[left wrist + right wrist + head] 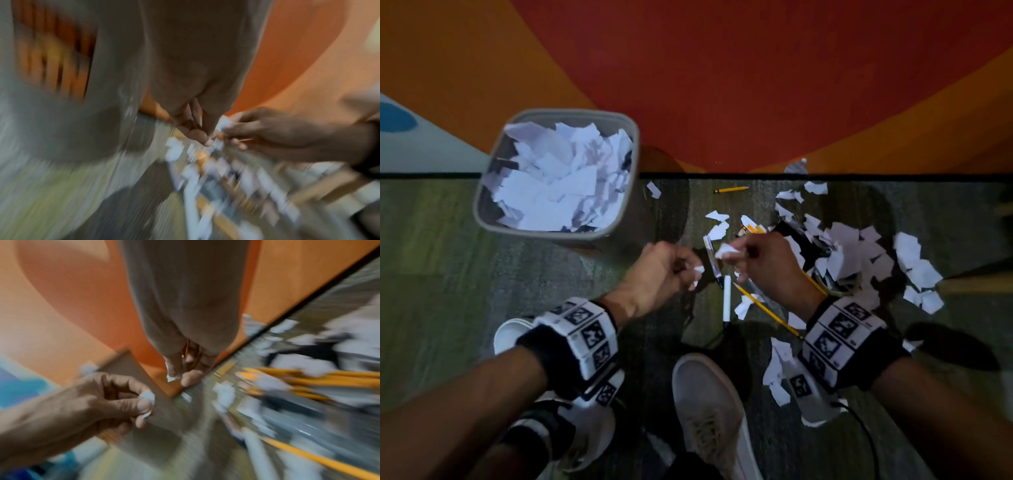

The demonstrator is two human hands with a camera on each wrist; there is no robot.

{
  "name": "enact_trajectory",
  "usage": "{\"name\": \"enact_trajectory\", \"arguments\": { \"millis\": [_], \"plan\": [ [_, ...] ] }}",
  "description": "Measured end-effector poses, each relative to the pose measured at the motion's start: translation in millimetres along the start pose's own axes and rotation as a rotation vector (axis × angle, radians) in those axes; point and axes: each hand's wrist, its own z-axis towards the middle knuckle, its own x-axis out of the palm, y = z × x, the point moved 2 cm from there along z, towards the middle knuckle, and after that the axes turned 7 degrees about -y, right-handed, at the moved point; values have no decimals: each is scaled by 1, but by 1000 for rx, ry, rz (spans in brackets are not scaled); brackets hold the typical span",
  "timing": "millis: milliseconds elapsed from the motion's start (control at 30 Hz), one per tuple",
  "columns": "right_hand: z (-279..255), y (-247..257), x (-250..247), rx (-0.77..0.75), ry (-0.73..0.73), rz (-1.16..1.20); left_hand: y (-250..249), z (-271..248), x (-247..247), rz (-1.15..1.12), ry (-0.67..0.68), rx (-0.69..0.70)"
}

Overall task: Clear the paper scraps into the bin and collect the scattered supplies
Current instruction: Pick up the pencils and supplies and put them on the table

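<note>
A: Report positions, left to right.

B: Grey square plastic bin (482, 205), far left, full of white paper scraps. Left hand (661, 270), fingers curled, pinches small white scraps (698, 270). Right hand (767, 263) pinches a crumpled white scrap (726, 251).

A: Supplies?

B: White marker pen (727, 301) and yellow pencil (767, 310) lie between the hands; loose white scrap pile (859, 253) right.

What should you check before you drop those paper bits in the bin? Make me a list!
1. Left hand grips paper scraps: ok.
2. Right hand pinches a scrap: ok.
3. Hands above the bin: not ok, they are to its right.
4. Bin has room: cannot tell, paper reaches near the rim.
5. Floor clear of scraps: not ok, a pile remains.
6. Supplies collected: not ok, white marker and pencil lie loose.
</note>
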Motion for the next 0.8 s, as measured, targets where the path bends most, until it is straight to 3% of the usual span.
{"name": "enact_trajectory", "arguments": {
  "millis": [167, 367, 600, 800],
  "plan": [
    [15, 94, 20, -107, -19, 193, -75, -20, -91, -5, -70, 59],
    [33, 168, 65, -312, 46, 5, -81, -26, -203, 258, -322, 63],
    [35, 193, 98, -324, 181, -168, -48, -19, -224, 246, -364, -90],
    [30, 168, 47, -360, 87, -232, -76, -22, -201, 270, -367, 19]
  ]
}}
